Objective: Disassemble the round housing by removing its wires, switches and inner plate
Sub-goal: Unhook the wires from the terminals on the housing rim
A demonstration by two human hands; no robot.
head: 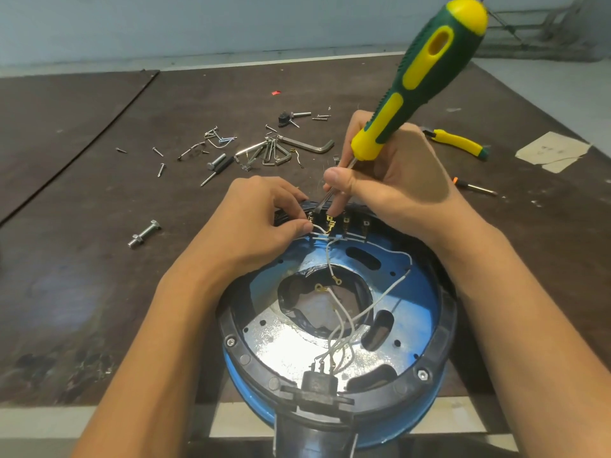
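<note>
The round blue housing (426,305) with its black rim (231,328) lies open at the table's near edge. A shiny inner plate (281,338) sits inside it, crossed by loose white wires (380,295). Brass switch terminals (347,223) line the far rim. My left hand (261,223) pinches a white wire at the leftmost terminals. My right hand (393,180) grips the shaft of a green and yellow screwdriver (423,74), whose tip touches those same terminals. A black switch block (319,381) sits at the near rim.
Loose screws, hex keys (297,147) and a bolt (145,233) are scattered on the dark table beyond the housing. Yellow-handled pliers (459,142), a small screwdriver (476,186) and a paper scrap (552,152) lie to the right.
</note>
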